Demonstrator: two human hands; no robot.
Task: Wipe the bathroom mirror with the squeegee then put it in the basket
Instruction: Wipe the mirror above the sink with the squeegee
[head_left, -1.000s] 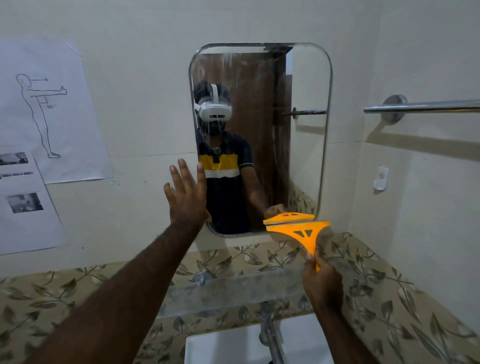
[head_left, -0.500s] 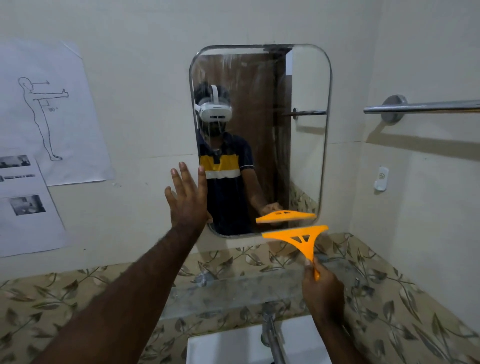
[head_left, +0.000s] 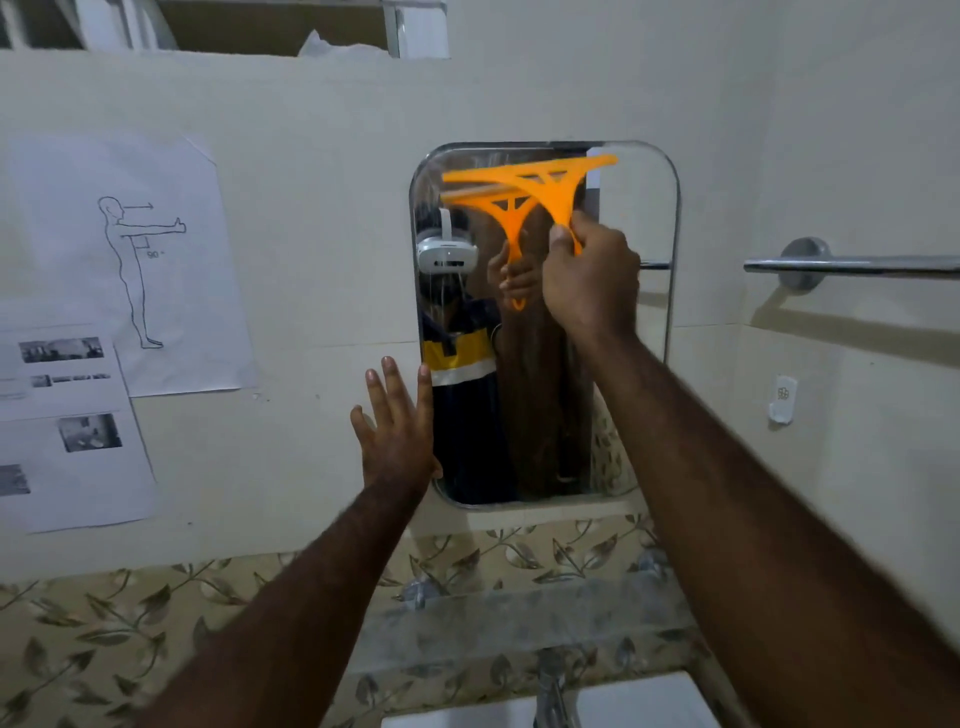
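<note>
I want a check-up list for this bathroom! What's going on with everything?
Surface: mirror on the wall, streaky on its left part.
Job's things: orange squeegee, blade near the mirror's top; basket nothing seen.
Clutter: paper sheets taped to the wall.
Grippers: right hand grips the squeegee handle; left hand open, flat by the mirror's left edge.
Cables: nothing seen.
Surroundings: towel bar, leaf-pattern tiles, sink tap.

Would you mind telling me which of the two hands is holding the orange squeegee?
The right hand, raised against the upper mirror, closes its grip on the squeegee handle; the left hand is open, fingers spread beside the mirror's lower left edge.
</note>
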